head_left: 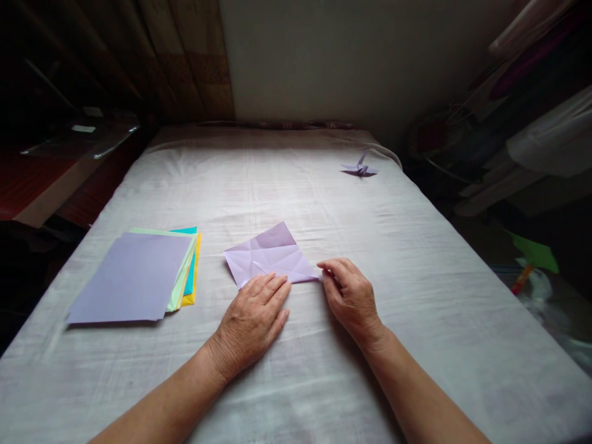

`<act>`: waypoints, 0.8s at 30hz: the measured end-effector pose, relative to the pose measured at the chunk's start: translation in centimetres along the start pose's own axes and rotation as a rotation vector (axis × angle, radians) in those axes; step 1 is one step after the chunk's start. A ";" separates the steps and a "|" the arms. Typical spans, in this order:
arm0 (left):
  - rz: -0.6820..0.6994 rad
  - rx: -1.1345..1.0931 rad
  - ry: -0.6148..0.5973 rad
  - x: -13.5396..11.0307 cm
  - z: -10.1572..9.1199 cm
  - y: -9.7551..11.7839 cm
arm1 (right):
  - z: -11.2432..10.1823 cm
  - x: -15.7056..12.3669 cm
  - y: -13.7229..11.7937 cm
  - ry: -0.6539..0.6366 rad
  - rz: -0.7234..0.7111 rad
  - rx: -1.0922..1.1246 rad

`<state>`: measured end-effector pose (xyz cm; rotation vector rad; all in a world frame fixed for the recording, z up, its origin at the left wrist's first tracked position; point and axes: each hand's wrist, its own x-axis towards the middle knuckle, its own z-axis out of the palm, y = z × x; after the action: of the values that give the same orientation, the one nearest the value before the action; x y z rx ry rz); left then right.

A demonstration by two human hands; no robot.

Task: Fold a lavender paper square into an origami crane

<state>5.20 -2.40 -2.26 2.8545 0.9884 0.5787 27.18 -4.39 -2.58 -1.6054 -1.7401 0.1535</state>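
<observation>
A creased lilac paper square (271, 254) lies on the white cloth in front of me. My left hand (252, 320) rests flat on the cloth, fingers stretched out, with its fingertips pressing the paper's near edge. My right hand (348, 295) is curled, its thumb and fingers pinching the paper's right corner.
A stack of coloured paper sheets (139, 274), lilac on top, lies to the left. A folded lilac paper crane (359, 168) sits far back right. The white-covered table (296, 382) drops off at both sides; clutter and a green sheet (536, 253) lie on the right.
</observation>
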 end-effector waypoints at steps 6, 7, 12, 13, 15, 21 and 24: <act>-0.008 0.014 0.019 0.0 0.2 0.0 | -0.4 -1.2 -1.9 -0.149 -0.213 -0.151; -0.010 0.017 0.022 -0.1 0.3 0.0 | -0.3 -1.4 -2.2 -0.175 -0.229 -0.184; -0.001 0.034 0.025 -0.1 0.4 0.0 | 0.0 -1.9 -2.2 -0.241 -0.203 -0.290; 0.002 0.038 0.024 0.0 0.4 0.0 | 0.0 -1.9 -2.1 -0.253 -0.199 -0.299; 0.007 0.045 0.021 0.0 0.3 0.1 | -0.2 -2.0 -1.8 -0.280 -0.196 -0.313; 0.010 0.047 0.023 0.1 0.3 0.0 | -1.1 -2.5 -0.7 -0.330 -0.157 -0.384; 0.014 0.043 0.019 0.1 0.3 0.0 | -1.9 -3.1 0.2 -0.303 -0.119 -0.428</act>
<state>5.36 -2.34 -2.51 2.9009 0.9962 0.5943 28.19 -7.85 -2.69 -1.8448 -2.2102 -0.0406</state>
